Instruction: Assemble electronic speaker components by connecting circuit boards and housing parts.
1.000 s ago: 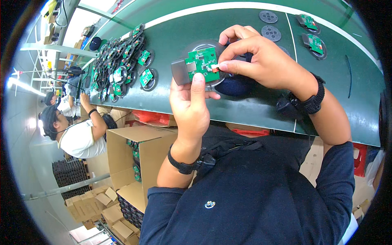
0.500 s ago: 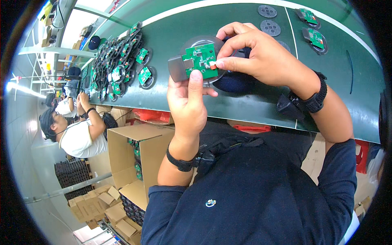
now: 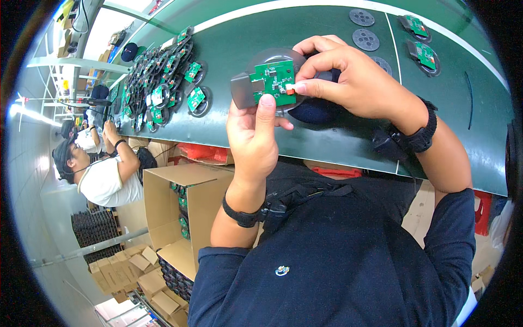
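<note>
My left hand (image 3: 253, 139) is closed around a round dark assembly (image 3: 276, 53), its thumb pressing the near edge of the green circuit board (image 3: 274, 70) on top. A dark grey block (image 3: 242, 91) sticks out from the board's left side. My right hand (image 3: 357, 82) pinches at a small white-and-red connector (image 3: 290, 90) on the board's right side; thumb and forefinger touch there. Its other fingers curl above. Whether the connector is fully seated I cannot tell. Behind the hands a dark rounded object (image 3: 316, 111) is partly hidden.
Many similar board assemblies are heaped (image 3: 158, 82) at left on the green table (image 3: 229, 46). Grey discs (image 3: 365, 40) and two assemblies (image 3: 424, 56) lie far right, near a thin black strip (image 3: 469, 101). An open cardboard box (image 3: 210, 199) stands below; another person (image 3: 106, 177) works at left.
The whole view has shifted slightly. My hands and the held assembly sit a little farther right and lower in the picture, with the same grip and pinch.
</note>
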### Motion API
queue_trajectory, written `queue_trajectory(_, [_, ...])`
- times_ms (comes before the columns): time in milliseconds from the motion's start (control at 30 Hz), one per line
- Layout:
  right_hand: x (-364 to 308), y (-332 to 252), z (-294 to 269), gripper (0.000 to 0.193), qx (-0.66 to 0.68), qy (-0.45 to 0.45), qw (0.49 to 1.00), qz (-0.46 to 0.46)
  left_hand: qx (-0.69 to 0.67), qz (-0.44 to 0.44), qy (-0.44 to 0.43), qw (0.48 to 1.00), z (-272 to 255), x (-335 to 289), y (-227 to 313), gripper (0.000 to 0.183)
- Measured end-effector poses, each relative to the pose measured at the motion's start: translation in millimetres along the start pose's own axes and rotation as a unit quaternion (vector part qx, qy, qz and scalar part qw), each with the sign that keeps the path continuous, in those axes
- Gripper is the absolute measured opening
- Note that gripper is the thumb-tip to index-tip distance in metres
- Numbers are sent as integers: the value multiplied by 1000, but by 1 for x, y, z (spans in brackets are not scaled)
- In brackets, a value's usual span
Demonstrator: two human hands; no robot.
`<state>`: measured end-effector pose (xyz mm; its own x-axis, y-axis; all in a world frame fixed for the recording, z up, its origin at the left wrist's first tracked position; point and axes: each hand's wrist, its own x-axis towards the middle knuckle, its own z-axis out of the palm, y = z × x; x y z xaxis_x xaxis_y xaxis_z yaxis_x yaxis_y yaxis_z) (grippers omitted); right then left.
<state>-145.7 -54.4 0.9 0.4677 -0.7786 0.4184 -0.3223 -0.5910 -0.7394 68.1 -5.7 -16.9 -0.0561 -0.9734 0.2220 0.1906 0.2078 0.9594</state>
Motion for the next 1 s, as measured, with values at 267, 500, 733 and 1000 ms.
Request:
queue_trajectory(267, [1, 2, 0, 18, 30, 1, 1000, -6, 0, 0, 1, 1000, 1, -1, 0, 26])
queue_trajectory(500, [0, -1, 3, 19, 46, 50, 997, 20, 12, -5, -17, 1000, -3, 3, 3, 27])
queue_trajectory(733, [-2, -9, 0, 14, -4, 53, 998, 41, 18, -4, -42, 999, -6, 7, 4, 28])
queue_trajectory(1000, [2, -6, -2, 14, 96, 20, 991, 96, 55, 15, -51, 997, -5, 7, 4, 29])
